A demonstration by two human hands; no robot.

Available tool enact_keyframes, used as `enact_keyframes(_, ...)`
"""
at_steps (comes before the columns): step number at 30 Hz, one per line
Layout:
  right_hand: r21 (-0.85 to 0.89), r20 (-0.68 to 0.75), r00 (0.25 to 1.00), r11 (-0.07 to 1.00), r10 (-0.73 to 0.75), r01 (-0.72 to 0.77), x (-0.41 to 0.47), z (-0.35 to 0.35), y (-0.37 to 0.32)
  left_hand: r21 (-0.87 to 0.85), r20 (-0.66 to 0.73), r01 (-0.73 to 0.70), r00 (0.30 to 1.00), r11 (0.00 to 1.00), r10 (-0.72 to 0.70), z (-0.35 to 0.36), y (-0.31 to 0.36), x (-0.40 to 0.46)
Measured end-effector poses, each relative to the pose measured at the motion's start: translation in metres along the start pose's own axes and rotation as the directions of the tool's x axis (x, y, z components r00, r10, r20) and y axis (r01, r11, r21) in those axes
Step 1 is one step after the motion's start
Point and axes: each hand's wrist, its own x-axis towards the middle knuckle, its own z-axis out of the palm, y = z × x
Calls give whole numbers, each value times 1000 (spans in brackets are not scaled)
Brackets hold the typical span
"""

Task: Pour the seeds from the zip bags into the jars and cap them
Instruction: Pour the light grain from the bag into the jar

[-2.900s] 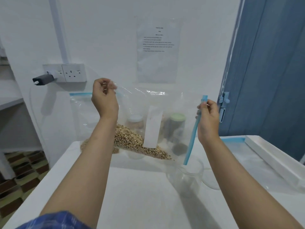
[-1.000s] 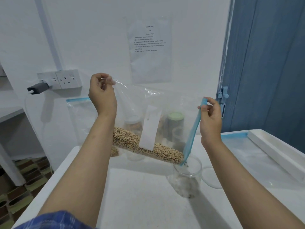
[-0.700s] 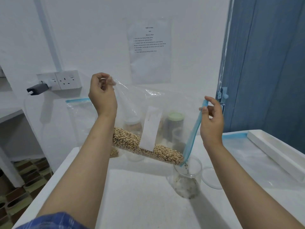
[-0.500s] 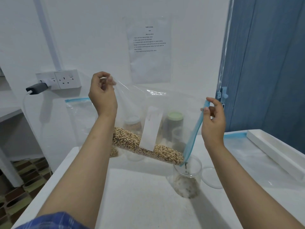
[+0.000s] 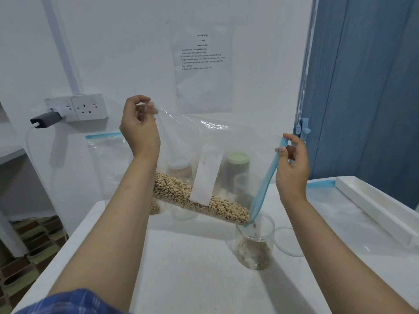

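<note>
Clear zip bag (image 5: 181,141) hangs between our pinching left hand (image 5: 138,128) and right hand (image 5: 292,164). We should keep its blue corner inside the jar (image 5: 255,241) and lift slowly, so the seeds (image 5: 204,200) do not spill.

1. Paper sheet (image 5: 203,64) in a clear sleeve on the wall, above the zip bag (image 5: 199,155): heading reads "TASK & GOAL".
2. Same sheet, under the heading: a short no., looks like "1483", not sure.
3. Below that no.: one short centred line, then approx. five numbered lines of small print; too small and blurred to read w/ confidence.
4. White label strip (image 5: 205,177) on the zip bag, below the sheet: faint tiny mark near its top edge, unreadable.
5. Nothing else legible.
</note>
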Motion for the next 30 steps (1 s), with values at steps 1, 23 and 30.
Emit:
enact_keyframes(1,2,-1,1000,1000,0,0,0,0,0,-2,2,1,1000,1000,-1,0,0,0)
enact_keyframes(23,25,-51,994,995,96,-94,-4,-7,-7,4,63,-25,998,1000,25,9,14,2)
enact_keyframes(30,11,-56,989,990,139,-139,-4,-8,-12,16,64,-25,998,1000,24,9,14,-1)
